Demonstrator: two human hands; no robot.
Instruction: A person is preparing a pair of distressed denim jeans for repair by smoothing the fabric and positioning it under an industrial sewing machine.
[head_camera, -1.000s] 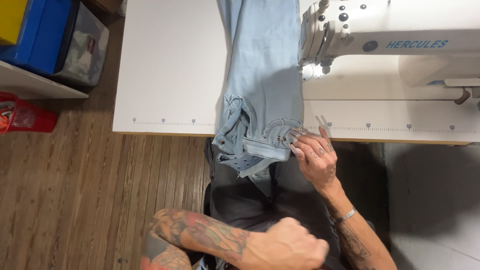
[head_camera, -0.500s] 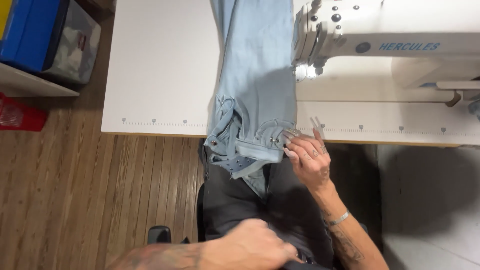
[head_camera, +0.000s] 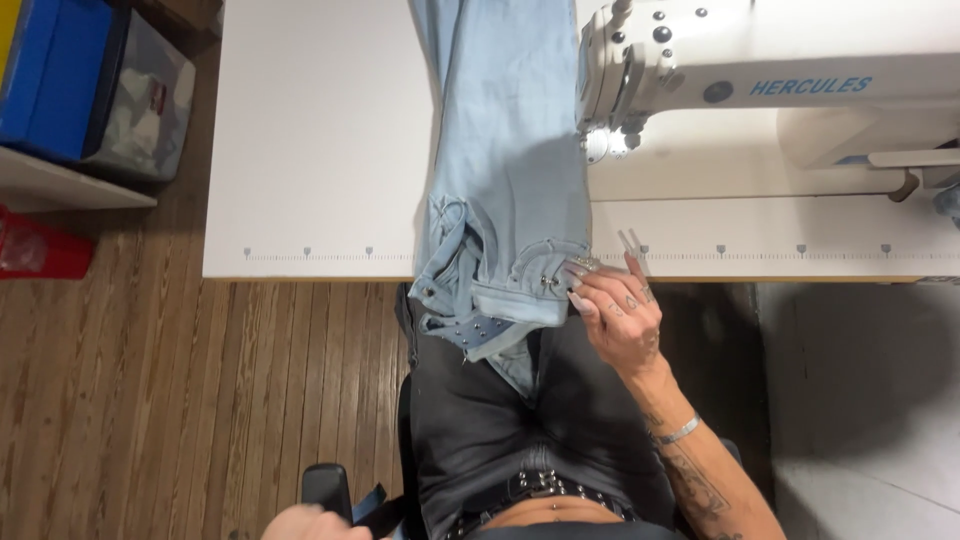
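Jeans (head_camera: 510, 190) in pale blue denim lie lengthwise on our white desk (head_camera: 320, 150), running from twelve o'clock down to the near edge, where the waistband end spills over and hangs toward our lap. That hanging end is bunched and folded back on itself, showing metal studs and a pocket.

Our right hand (head_camera: 622, 318) is at the four o'clock corner of the bunched denim, right at the desk's edge. Its fingers are curled onto the folded waistband, pinching the cloth between fingertips and thumb, while one or two long nails point up over the desk's ruled edge. Our left hand (head_camera: 312, 522) shows only as a sliver at seven o'clock, at the bottom of the picture beside a dark object with a blue strap (head_camera: 345, 500); we cannot tell whether it is open or closed, or whether it holds anything.

At two o'clock from the jeans stands the white sewing machine (head_camera: 760, 80), its head just beside the right edge of the leg, its small lamp lit. The denim passes to the left of the needle area rather than under it, as far as we can see, so we judge that stitching is not under way: the garment is laid out and gripped, but positioning under the needle seems left to do.

Farther out, at ten o'clock, a blue bin (head_camera: 45, 70) and a clear box (head_camera: 140, 105) sit on a low shelf above the wooden floor (head_camera: 150, 400).
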